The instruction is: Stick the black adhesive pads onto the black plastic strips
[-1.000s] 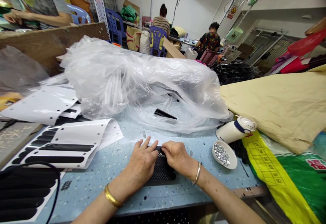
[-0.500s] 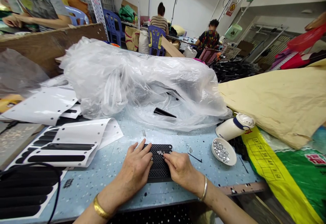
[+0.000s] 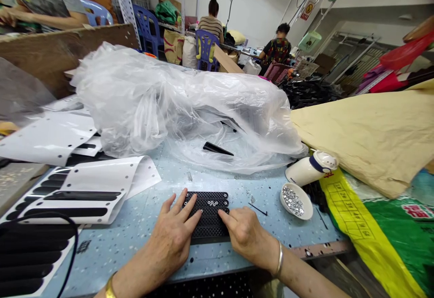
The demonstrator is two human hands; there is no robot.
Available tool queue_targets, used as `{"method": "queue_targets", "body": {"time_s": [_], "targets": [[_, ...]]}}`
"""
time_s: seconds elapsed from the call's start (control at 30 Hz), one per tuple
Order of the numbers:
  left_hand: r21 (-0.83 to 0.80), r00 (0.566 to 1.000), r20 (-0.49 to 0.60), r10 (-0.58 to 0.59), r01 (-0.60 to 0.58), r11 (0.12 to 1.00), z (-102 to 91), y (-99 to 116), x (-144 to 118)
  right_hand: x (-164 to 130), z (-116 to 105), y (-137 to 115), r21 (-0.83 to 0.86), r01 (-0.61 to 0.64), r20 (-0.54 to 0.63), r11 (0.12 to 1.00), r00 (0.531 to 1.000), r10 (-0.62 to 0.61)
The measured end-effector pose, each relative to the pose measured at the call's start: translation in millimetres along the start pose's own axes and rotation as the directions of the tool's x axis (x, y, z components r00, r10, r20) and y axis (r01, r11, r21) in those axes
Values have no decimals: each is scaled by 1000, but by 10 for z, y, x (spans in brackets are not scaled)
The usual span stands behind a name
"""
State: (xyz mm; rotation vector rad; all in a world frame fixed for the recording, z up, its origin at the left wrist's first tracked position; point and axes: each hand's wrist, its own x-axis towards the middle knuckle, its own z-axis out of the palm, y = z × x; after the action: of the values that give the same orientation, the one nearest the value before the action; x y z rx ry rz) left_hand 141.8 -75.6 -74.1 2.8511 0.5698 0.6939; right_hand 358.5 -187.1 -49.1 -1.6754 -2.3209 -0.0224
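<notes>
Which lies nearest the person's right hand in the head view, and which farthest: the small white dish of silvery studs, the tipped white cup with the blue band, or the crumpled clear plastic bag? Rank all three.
From the right hand:
1. Small white dish of silvery studs, just to its right.
2. Tipped white cup with the blue band, beyond the dish, farther right.
3. Crumpled clear plastic bag, farthest, across the table's back.

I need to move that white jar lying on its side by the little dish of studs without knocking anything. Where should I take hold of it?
Grip the white jar around its bare barrel, coming down from above. It lies tipped, cap end up-right against the tan sheet, so the ends are crowded. The dish of studs sits just in front, so lift straight up.
</notes>
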Motion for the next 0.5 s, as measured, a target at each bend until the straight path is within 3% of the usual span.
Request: {"method": "queue_targets", "body": {"time_s": [0.3,0.5], "targets": [[-2,1000,-9,10,-10,1000,-4,-27,19,-198,71,102,50,-76,-76,996,994,80],[-3,1000,-15,21,-21,1000,-29,-40,38,-148,-23,92,-5,-45,-38,999,998,45]]}}
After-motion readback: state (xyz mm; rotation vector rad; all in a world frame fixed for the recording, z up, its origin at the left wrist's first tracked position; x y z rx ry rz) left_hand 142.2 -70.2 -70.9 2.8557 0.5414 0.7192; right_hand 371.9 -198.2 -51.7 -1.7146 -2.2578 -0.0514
